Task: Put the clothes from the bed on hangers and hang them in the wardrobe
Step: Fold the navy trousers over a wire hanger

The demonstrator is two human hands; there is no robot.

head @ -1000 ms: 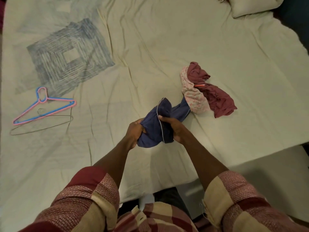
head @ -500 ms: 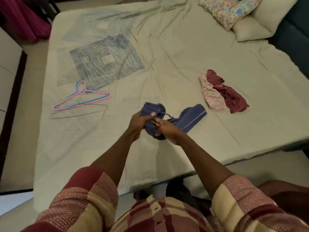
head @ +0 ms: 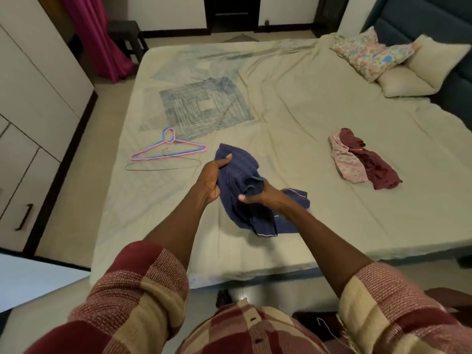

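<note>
Both hands are gripping the bunched navy-blue cloth garment (head: 242, 195) at frame centre: left hand (head: 210, 178) curling round its upper edge, right hand (head: 258, 196) pinching a fold. Risk: the hanging tail is twisting, hiding the openings. Pink-and-blue plastic hanger (head: 168, 149) is lying left on the beige-sheeted bed (head: 319, 111).

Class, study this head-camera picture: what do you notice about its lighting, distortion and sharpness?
Head view: dim, warm indoor light, no glare; soft shadow under the navy garment that both hands hold, left hand, right hand. Head view: wide-angle bending curves the bed edges and wardrobe. Head view: centre fairly sharp, hangers clear; sleeves at the bottom look soft.
</note>
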